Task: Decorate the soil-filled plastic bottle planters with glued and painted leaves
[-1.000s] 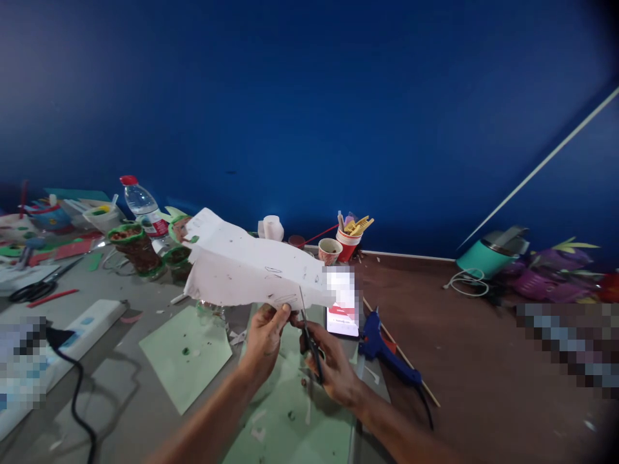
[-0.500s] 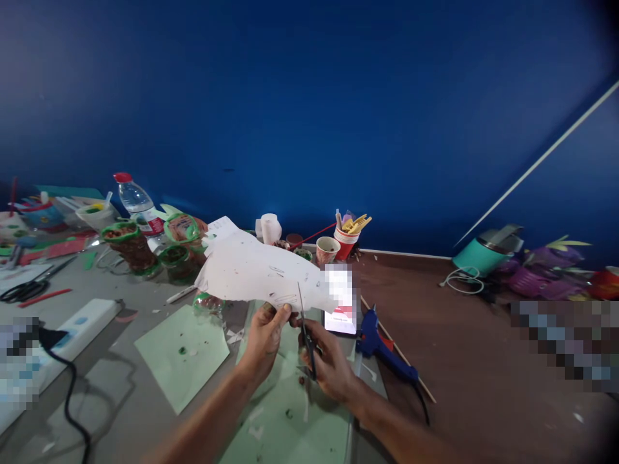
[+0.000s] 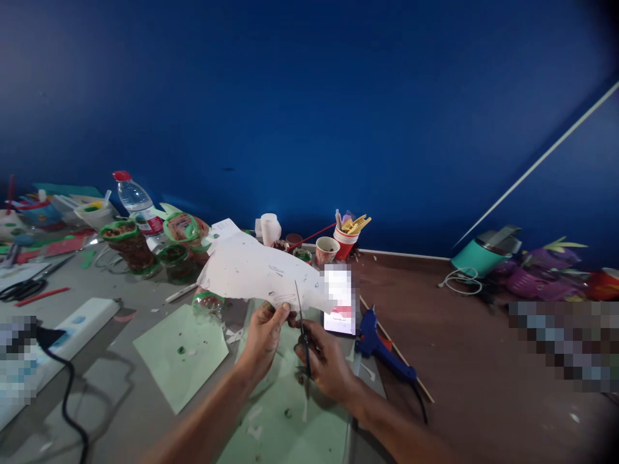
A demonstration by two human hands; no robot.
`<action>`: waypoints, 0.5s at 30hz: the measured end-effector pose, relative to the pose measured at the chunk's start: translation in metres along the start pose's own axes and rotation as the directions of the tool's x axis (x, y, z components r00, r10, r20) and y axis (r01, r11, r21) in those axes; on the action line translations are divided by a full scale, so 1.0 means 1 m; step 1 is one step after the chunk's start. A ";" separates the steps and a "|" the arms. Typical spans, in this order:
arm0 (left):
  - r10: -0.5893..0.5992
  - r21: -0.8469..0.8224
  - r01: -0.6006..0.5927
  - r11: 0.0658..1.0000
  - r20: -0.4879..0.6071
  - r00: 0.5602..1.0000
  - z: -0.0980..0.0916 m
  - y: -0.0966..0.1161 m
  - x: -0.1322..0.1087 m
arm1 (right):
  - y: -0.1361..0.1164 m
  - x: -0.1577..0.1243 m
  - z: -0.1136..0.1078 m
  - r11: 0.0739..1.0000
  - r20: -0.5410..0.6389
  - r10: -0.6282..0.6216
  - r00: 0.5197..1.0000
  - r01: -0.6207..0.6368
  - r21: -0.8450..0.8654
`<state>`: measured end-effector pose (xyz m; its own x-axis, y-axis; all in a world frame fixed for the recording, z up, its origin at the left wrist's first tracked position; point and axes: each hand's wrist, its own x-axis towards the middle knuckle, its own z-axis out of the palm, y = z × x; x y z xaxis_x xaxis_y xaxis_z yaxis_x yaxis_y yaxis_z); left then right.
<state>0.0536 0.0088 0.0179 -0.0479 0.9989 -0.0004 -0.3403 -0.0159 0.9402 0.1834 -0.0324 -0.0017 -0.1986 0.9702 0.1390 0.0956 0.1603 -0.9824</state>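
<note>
My left hand [image 3: 264, 338] pinches the near edge of a white sheet of paper [image 3: 251, 270] and holds it up over the table. Pencil outlines show on the sheet near my fingers. My right hand [image 3: 326, 361] grips small dark scissors [image 3: 302, 325], whose blades point up into the paper's edge just right of my left thumb. Both hands hover above a pale green sheet [image 3: 290, 419] lying on the table.
A blue glue gun [image 3: 382, 351] and a phone [image 3: 340, 316] lie right of my hands. Cups of tools [image 3: 349, 238], a water bottle [image 3: 138, 203], green-rimmed jars [image 3: 128, 245], black scissors [image 3: 24, 287] and a power strip [image 3: 72, 328] crowd the grey table [image 3: 126, 399]. A blue wall stands behind.
The paper has dropped lower and swung away, so it looks smaller. Both hands have kept their hold, and the scissors have shifted slightly left along the edge.
</note>
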 end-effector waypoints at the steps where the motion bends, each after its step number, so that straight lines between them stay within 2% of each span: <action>1: 0.002 -0.020 -0.002 1.000 0.017 1.000 0.000 0.000 0.000 | 0.001 0.000 0.000 1.000 0.003 -0.002 1.000 0.002 -0.001; 4: 0.007 -0.084 -0.001 0.996 0.065 0.998 0.000 0.000 0.000 | 0.003 -0.001 -0.002 1.000 0.012 -0.008 1.000 0.008 -0.025; 15: 0.010 -0.054 -0.006 0.999 0.083 0.997 -0.002 0.000 0.000 | 0.000 0.000 -0.008 0.981 0.058 -0.118 0.991 0.125 -0.149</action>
<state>0.0521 0.0092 0.0170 0.0265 0.9990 0.0373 -0.3902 -0.0240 0.9204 0.1915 -0.0307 -0.0004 -0.2649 0.9323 0.2461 0.2146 0.3059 -0.9276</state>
